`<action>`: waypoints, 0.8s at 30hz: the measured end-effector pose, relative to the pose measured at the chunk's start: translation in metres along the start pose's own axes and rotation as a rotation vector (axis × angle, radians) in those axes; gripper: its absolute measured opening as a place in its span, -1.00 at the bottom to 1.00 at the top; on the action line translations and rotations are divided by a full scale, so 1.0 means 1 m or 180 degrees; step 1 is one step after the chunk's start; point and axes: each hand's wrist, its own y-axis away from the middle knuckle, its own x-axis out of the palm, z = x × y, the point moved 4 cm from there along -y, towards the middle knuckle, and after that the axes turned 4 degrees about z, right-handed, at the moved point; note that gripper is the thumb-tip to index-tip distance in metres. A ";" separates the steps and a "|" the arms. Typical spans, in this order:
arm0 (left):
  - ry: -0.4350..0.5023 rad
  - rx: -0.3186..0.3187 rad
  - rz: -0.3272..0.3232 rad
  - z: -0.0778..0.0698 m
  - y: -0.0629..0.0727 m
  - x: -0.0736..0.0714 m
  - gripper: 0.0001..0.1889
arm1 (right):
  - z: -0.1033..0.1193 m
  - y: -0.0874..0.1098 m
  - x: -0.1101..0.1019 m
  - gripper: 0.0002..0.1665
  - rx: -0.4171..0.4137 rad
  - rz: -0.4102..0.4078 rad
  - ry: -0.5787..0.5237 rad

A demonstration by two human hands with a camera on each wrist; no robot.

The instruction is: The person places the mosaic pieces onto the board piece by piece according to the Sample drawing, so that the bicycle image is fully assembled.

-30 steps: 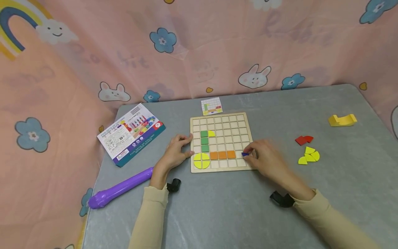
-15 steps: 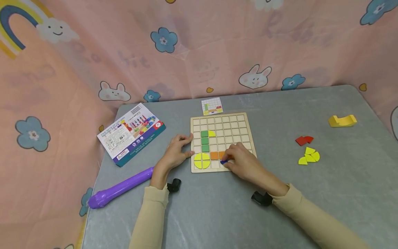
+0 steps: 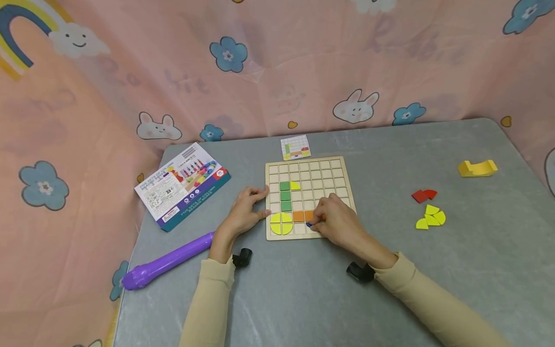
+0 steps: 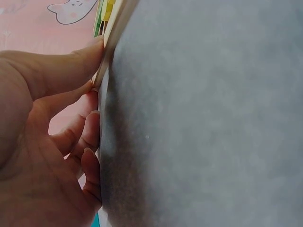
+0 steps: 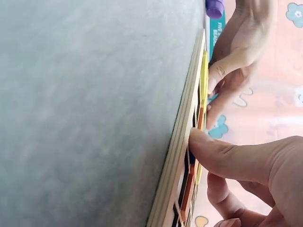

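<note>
A square wooden grid board (image 3: pixel 321 173) lies on the table before me. My right hand (image 3: pixel 340 224) pinches a small blue piece (image 3: pixel 309 224) over the board's bottom row, just below the orange squares (image 3: pixel 299 216); the hand covers part of that row. In the right wrist view the thumb sits against the blue piece (image 5: pixel 191 157). My left hand (image 3: pixel 244 212) rests at the board's left edge, thumb and index finger apart and touching it. Green squares (image 3: pixel 284 196), a yellow quarter piece (image 3: pixel 295 186) and a yellow circle of quarter pieces (image 3: pixel 281 224) sit in the grid.
A small pattern card (image 3: pixel 296 147) lies behind the board. To the right are red pieces (image 3: pixel 424 195), loose yellow pieces (image 3: pixel 431 218) and a yellow curved block (image 3: pixel 477 168). A printed box (image 3: pixel 184 185) and a purple tube (image 3: pixel 169 260) lie to the left.
My right hand has moved left with the blue piece, from the board's right side to the bottom row under the orange squares, shifting slightly since. The left hand has stayed put.
</note>
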 end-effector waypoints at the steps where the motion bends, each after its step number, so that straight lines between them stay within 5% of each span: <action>1: 0.0001 0.0000 0.0002 0.000 0.000 0.000 -0.29 | 0.000 0.000 0.000 -0.81 -0.0006 -0.0021 0.0018; 9: -0.0028 -0.0007 0.0007 -0.001 0.000 -0.001 -0.29 | -0.015 0.013 -0.011 -0.79 -0.0112 -0.0200 -0.0073; 20: -0.0007 -0.0040 -0.0007 0.001 -0.001 0.001 -0.29 | -0.074 0.053 -0.054 -0.93 0.0397 -0.0330 0.0033; 24: -0.0015 -0.0040 0.0007 0.001 -0.001 0.001 -0.29 | -0.103 0.069 -0.073 -0.84 0.0492 -0.0522 0.0190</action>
